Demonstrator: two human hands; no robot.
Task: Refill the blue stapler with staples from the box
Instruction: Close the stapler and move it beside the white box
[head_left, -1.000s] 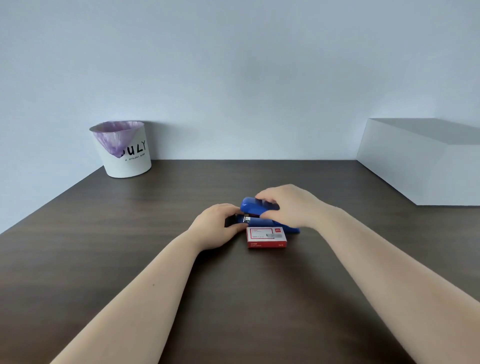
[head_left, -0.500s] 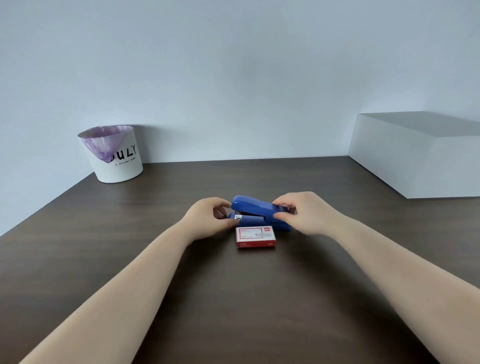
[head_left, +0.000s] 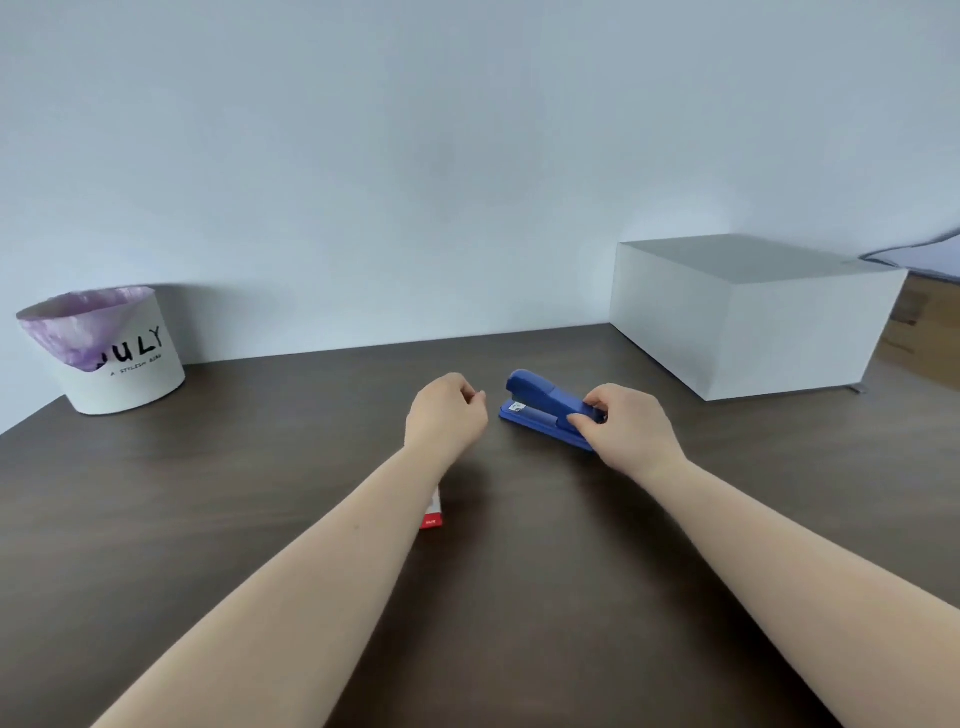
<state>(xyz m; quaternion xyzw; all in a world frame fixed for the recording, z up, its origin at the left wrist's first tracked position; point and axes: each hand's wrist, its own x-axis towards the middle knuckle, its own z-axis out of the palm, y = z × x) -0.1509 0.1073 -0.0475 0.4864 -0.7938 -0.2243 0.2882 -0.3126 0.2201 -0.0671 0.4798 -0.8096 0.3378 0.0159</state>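
The blue stapler (head_left: 540, 405) lies closed on the dark wooden table (head_left: 208, 493), its front end pointing to the back left. My right hand (head_left: 623, 428) grips its rear end between thumb and fingers. My left hand (head_left: 447, 415) hovers just left of the stapler's front, fingers curled in, apart from it and holding nothing that I can see. The red and white staple box (head_left: 432, 512) lies nearer to me; my left forearm hides all but one corner of it.
A white bucket (head_left: 122, 374) with a purple liner and black lettering stands at the back left corner. A large white box (head_left: 748, 317) sits at the back right against the wall. The table's left edge runs diagonally near the bucket.
My left hand has let go of the stapler's front. The stapler now lies farther right and back from the staple box. The camera has turned, and my left forearm now covers the box.
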